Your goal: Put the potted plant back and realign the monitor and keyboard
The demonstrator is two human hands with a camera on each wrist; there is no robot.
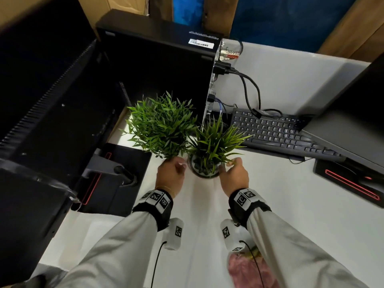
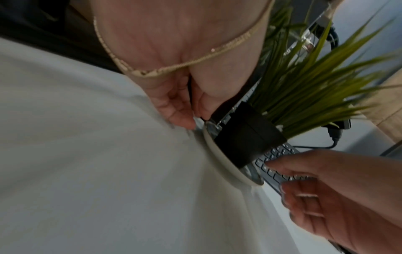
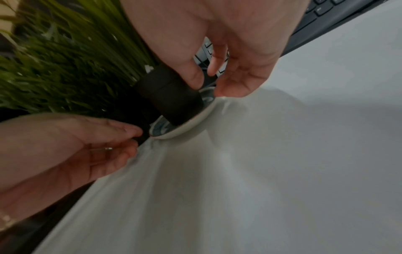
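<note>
A white desk (image 1: 280,204) carries everything here. Near its middle a shallow pale saucer (image 1: 204,174) lies flat on the surface, with a small black pot of grassy green plant (image 1: 216,140) standing in it. Just beside it to the left stands a bushier leafy plant (image 1: 161,125), whose base is hidden by its foliage. Behind both, a black computer tower (image 1: 158,65) stands on the desk, cables trailing from its side. To the right a black keyboard (image 1: 276,132) lies at a slant, well apart from the saucer. A black monitor base with a red line (image 1: 349,183) rests at the far right, and another monitor base (image 1: 116,175) at the left.
</note>
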